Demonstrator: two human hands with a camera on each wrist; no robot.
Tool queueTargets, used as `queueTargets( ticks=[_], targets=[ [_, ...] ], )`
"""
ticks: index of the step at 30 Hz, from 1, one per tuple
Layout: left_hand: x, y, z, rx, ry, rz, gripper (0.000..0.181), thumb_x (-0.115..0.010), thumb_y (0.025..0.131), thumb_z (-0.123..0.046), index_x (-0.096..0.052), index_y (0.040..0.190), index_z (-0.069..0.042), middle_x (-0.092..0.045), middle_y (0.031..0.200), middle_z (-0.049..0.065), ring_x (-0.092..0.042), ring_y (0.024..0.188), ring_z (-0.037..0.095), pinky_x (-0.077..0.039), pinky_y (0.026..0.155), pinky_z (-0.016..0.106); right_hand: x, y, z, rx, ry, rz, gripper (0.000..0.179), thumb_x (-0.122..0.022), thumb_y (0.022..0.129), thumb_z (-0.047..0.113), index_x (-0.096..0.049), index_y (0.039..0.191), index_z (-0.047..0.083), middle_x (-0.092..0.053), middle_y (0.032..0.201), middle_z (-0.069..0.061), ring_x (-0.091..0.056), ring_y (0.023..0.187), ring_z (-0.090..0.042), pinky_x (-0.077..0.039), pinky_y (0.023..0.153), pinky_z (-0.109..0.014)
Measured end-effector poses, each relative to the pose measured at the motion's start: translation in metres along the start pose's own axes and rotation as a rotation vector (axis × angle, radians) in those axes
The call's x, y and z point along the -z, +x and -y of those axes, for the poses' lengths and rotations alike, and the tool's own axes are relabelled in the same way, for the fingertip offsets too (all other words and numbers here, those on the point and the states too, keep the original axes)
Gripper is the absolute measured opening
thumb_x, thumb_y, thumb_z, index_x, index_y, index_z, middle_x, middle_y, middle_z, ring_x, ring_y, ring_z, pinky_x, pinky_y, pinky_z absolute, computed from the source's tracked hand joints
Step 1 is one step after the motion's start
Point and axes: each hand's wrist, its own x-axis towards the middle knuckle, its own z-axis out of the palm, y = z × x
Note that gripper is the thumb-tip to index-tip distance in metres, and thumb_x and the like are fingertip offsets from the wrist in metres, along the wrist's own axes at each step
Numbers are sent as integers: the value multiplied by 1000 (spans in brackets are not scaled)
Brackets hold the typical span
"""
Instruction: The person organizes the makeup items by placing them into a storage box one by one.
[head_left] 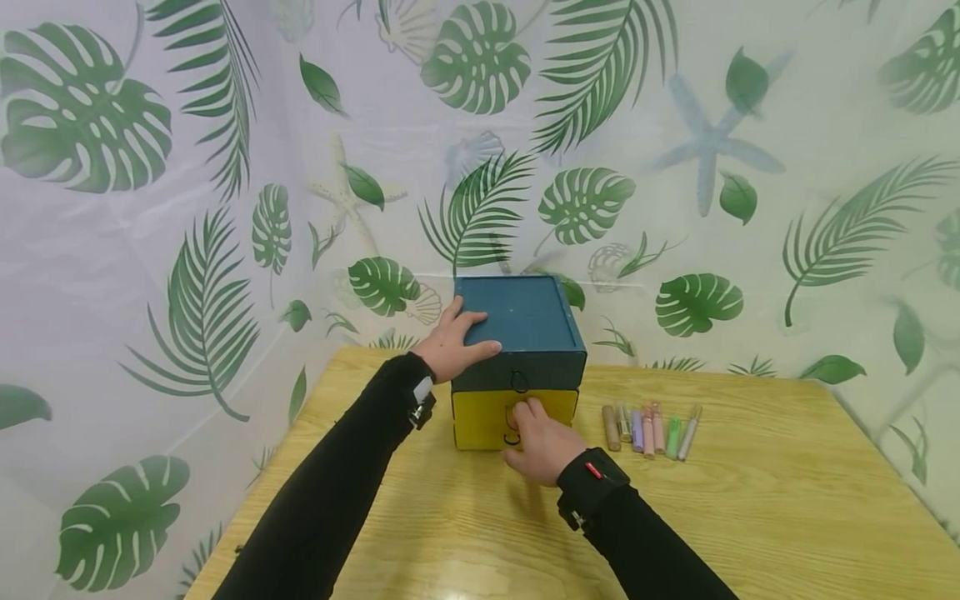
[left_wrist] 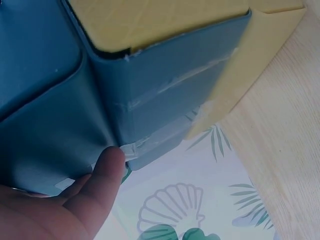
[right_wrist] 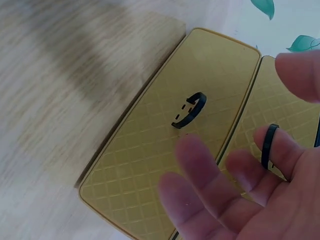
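Note:
A small drawer box point(head_left: 517, 312) with a blue top and yellow drawer fronts point(head_left: 478, 421) stands toward the table's back edge. My left hand point(head_left: 453, 343) rests on the top's left edge with its fingers spread; in the left wrist view its thumb point(left_wrist: 102, 192) touches the blue side wall. At the front, my right hand point(head_left: 547, 442) has a finger hooked through a black loop handle point(right_wrist: 269, 145) on a yellow drawer. A second black loop handle point(right_wrist: 195, 112) is on the neighbouring yellow front, below it in the head view. A third loop handle point(head_left: 519, 382) hangs on the blue drawer front.
Right of the box, several slim tubes point(head_left: 648, 429) in brown, purple, pink, green and silver lie side by side on the wooden table point(head_left: 787, 483). A leaf-patterned cloth point(head_left: 600, 208) hangs close behind the table and along its left side.

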Motion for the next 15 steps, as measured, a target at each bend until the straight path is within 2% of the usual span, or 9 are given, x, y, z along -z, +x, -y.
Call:
queueTargets(
  ticks=[3, 9, 12, 15],
  targets=[
    [1, 0, 1, -2, -1, 1, 70, -58, 103, -46, -33, 160, -14, 5, 169, 15, -7, 154, 36, -28, 124, 57, -1, 3, -1, -8, 5, 8, 35, -72, 96, 27, -51, 114, 7, -45, 109, -9, -50, 64, -17, -47, 56, -30],
    [2, 0, 1, 1, -8, 0, 70, -58, 103, -48, -33, 160, -15, 6, 169, 13, -6, 155, 34, -29, 124, 55, -5, 4, -8, 6, 70, -5, 31, -69, 99, 27, -54, 119, 9, -47, 116, -8, -53, 73, -14, -52, 65, -31],
    [0, 1, 1, 5, -9, 6, 70, -58, 103, -48, -33, 160, -16, 6, 170, 13, -7, 155, 34, -29, 124, 54, -9, 0, -13, 9, 122, -38, 33, -68, 99, 26, -56, 125, 9, -50, 121, -8, -53, 78, -14, -54, 71, -31],
    [2, 1, 2, 11, -10, 2, 71, -59, 102, -48, -33, 160, -16, 6, 170, 12, -8, 155, 34, -30, 123, 55, -12, -3, -17, 1, 226, -66, 38, -68, 100, 24, -53, 131, 8, -52, 126, -10, -54, 80, -14, -53, 70, -32]
  ],
)
